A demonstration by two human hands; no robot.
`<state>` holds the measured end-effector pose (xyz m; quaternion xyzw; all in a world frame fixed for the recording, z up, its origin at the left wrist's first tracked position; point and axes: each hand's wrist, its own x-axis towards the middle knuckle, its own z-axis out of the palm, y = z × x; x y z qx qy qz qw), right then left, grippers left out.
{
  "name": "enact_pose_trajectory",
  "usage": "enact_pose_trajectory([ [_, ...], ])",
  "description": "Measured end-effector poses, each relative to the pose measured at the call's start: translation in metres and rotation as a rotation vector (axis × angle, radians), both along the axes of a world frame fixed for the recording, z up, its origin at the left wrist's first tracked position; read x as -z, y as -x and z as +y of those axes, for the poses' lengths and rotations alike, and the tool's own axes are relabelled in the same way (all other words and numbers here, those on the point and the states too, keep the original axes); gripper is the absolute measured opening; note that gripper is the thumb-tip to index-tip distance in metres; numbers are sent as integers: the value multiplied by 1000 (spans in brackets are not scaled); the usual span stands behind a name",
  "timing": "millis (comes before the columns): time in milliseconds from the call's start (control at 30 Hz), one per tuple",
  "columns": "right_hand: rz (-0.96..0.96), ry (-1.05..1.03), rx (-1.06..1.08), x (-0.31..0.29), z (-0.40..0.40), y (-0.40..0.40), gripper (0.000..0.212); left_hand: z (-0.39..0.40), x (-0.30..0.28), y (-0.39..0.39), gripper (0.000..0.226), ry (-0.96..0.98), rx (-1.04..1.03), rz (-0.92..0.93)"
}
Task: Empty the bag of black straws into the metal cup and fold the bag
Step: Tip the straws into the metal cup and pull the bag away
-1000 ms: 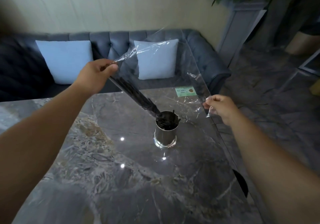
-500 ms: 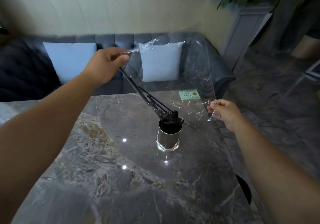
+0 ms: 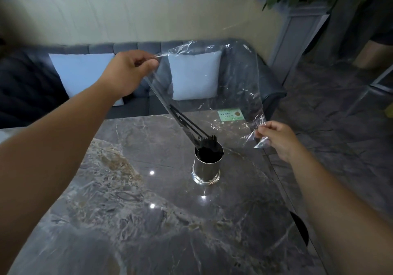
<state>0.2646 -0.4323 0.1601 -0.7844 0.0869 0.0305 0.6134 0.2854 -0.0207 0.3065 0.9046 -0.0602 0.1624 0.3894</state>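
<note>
A clear plastic bag [image 3: 231,87] hangs stretched in the air above the table. My left hand [image 3: 129,70] pinches its upper left corner, raised high. My right hand [image 3: 276,138] pinches its lower right corner, down near the table's right side. A few black straws [image 3: 185,123] slant down inside the bag's left edge, their lower ends in the mouth of the metal cup [image 3: 207,168]. The cup stands upright on the marble table [image 3: 131,200], its top dark with straws.
A green label [image 3: 230,114] lies at the table's far edge, seen through the bag. Behind the table runs a dark sofa [image 3: 268,87] with two white cushions [image 3: 195,75]. The table's right edge drops to a tiled floor [image 3: 331,113].
Most straws have slid out of the bag into the cup; only a few remain slanting in it. My left hand has lifted its corner higher.
</note>
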Motion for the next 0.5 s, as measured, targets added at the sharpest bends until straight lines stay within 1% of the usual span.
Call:
enact_pose_trajectory([
  [67, -12, -1, 9, -3, -1, 1, 23, 0, 0, -1, 18, 1, 1, 2],
  [167, -25, -62, 20, -6, -1, 1, 18, -1, 0, -2, 22, 8, -4, -11],
  [367, -39, -83, 42, -7, -3, 1, 9, -1, -2, -1, 9, 41, 23, -69],
  [500, -65, -81, 21, -9, -3, -1, 16, 1, -1, -1, 10, 43, 40, -82],
])
